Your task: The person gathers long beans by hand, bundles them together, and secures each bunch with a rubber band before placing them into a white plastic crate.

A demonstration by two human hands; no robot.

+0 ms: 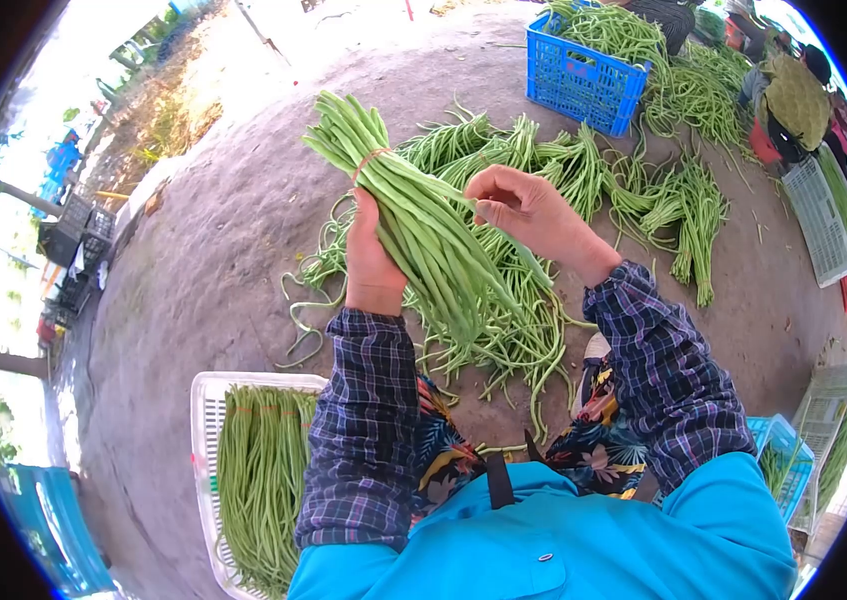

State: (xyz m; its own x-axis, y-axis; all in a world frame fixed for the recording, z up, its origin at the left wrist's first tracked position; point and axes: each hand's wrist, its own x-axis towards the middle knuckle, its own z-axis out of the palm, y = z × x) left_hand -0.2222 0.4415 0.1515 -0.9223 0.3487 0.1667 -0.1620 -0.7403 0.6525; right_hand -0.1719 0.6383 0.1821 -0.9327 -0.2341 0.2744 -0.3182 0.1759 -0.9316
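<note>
A thick bundle of long green beans point(423, 215) slants across the middle of the view, with a reddish band point(371, 160) around it near its upper end. My left hand point(373, 255) is closed around the bundle from below and the left. At the bundle's right side, my right hand point(533, 215) is closed in a pinch on a long bean, of which only a small part shows at the fingertips. Underneath lies a loose heap of long beans point(503, 350) on the ground between my legs.
A white crate point(205, 440) with banded long beans stands at lower left. Further bunches point(688, 215) lie on the ground ahead. A blue crate point(583, 85) heaped with beans stands beyond. Other people and a pale crate point(818, 215) are at the right.
</note>
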